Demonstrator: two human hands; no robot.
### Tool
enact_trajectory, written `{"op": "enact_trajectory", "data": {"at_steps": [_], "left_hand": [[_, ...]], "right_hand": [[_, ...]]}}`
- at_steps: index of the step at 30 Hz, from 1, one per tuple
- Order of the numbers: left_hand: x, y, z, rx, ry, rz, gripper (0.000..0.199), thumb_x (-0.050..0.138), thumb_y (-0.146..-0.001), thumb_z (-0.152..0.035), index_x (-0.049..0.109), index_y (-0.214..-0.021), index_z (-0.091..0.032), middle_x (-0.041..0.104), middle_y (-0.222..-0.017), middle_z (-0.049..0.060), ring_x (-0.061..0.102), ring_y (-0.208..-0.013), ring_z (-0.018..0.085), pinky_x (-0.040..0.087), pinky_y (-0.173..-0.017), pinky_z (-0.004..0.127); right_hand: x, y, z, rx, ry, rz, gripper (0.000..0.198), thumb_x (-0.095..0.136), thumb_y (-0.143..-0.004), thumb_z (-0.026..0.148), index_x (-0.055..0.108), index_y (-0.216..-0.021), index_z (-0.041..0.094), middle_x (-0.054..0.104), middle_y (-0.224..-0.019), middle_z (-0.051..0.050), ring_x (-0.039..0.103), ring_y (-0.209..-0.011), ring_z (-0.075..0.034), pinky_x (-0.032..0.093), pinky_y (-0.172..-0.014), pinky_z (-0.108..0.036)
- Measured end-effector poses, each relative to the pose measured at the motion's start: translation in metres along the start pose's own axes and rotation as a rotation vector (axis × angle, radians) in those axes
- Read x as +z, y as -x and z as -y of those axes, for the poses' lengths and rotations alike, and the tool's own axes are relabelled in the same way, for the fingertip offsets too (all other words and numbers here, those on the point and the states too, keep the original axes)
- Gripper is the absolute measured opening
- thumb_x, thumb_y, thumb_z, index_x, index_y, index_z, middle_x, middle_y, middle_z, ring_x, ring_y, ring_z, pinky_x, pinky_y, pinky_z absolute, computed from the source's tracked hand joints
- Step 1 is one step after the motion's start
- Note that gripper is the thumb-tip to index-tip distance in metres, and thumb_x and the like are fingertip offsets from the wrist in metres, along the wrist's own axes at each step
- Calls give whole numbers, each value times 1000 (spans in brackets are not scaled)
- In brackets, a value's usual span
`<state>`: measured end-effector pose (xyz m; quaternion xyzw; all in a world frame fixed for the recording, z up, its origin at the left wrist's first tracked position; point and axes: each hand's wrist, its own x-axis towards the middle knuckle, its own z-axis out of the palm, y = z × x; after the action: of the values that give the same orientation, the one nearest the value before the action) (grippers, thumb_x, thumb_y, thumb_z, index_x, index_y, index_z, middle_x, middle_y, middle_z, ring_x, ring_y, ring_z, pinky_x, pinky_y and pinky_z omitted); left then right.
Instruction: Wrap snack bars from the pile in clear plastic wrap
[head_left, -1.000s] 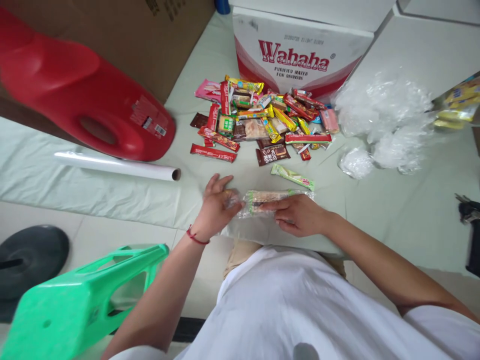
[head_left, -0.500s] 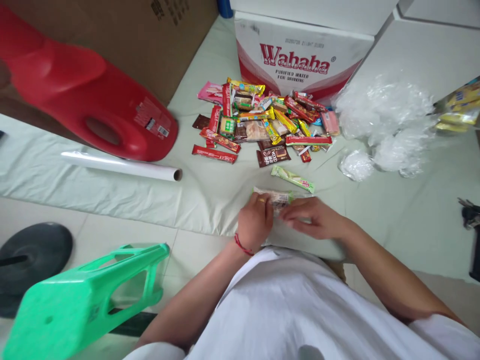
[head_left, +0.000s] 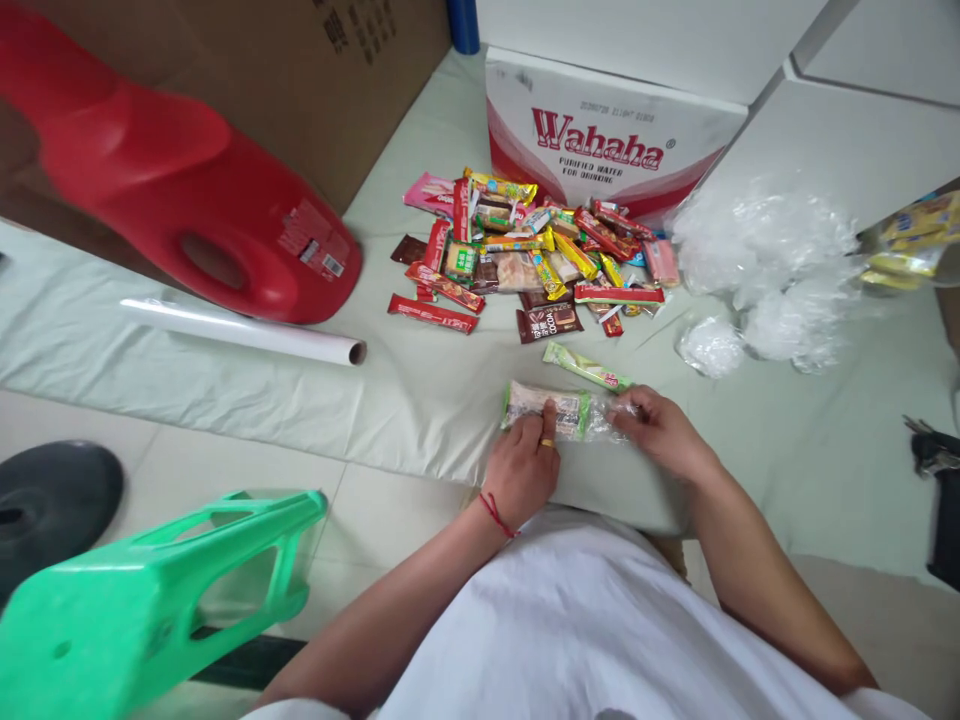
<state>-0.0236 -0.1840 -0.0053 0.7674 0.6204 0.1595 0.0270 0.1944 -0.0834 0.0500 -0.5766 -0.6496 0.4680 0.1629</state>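
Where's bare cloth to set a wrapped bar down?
Free: the cloth between the film roll and the left hand, and right of the right hand, below the crumpled film. Crowded: the snack pile in front of the Wahaha box.

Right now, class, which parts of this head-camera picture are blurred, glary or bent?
Head view: soft, even daylight; the red jug and green stool at the edge are smeared and stretched; the film heap glares white; the snack pile, left hand and right hand are fairly sharp.
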Motion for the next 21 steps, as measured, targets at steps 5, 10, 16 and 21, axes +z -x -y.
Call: {"op": "enact_trajectory", "data": {"at_steps": [5, 10, 16, 21], "left_hand": [[-2, 0, 0, 18, -32, -33, 64, 50, -97, -15, 38, -160, -4, 63, -100, 11, 64, -93, 25, 54, -72, 36], [-1, -1, -1, 10, 0, 6, 55, 52, -97, -14, 50, -152, -8, 63, -101, 11, 63, -96, 26, 53, -73, 36], [-2, -4, 3, 43, 133, 10, 18, 55, -92, -12, 68, -103, -15, 63, -100, 13, 62, -94, 28, 57, -78, 40], [-29, 6, 14, 139, 527, -58, 29, 52, -93, -12, 65, -119, -15, 67, -99, 11, 66, -85, 21, 58, -74, 33]], "right_hand": [[12, 8, 16, 99, -318, 4, 39, 72, -82, 57, 54, -81, 23, 43, -61, 8, 38, -52, -11, 30, -52, -25], [45, -13, 50, -8, -251, 53, 31, 71, -84, 45, 52, -73, 22, 46, -60, 7, 40, -54, -11, 29, -52, -25], [76, -27, 62, -121, 32, 25, 14, 60, -93, 25, 67, -83, 19, 67, -73, 0, 60, -69, -16, 44, -67, -27], [83, -7, 47, -314, 139, -65, 26, 53, -101, 25, 76, -110, 19, 72, -98, -8, 70, -91, -21, 54, -85, -33]]}}
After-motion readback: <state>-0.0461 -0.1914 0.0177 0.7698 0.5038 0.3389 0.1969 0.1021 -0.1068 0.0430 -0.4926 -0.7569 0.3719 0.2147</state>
